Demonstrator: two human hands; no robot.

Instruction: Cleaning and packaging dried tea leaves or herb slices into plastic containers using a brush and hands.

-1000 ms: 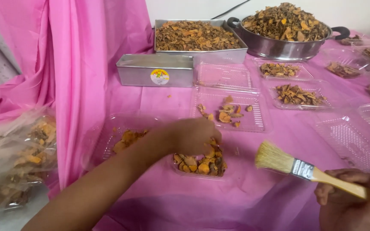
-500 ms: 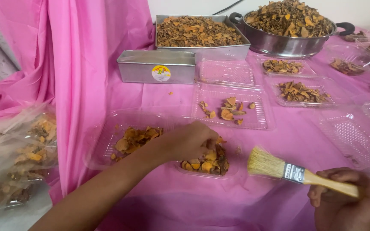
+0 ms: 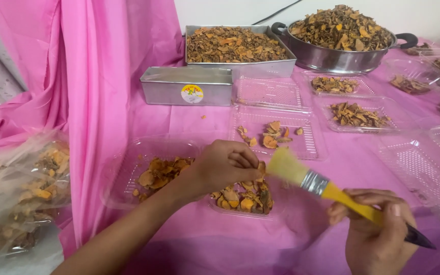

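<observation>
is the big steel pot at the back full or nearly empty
Full. The steel pot is heaped above its rim with dried orange-brown slices, mounded well past the edge.

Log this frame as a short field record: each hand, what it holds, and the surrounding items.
left hand: left hand pinches a dried slice above the small clear tray of orange slices
right hand: right hand grips the brush by its yellow handle
brush bristles: touching or right beside the pinched slice
near trays: clear tray at left with slices; ridged clear tray behind with a few pieces
back: metal pan and round pot, both heaped with dried pieces
surface: pink cloth
</observation>
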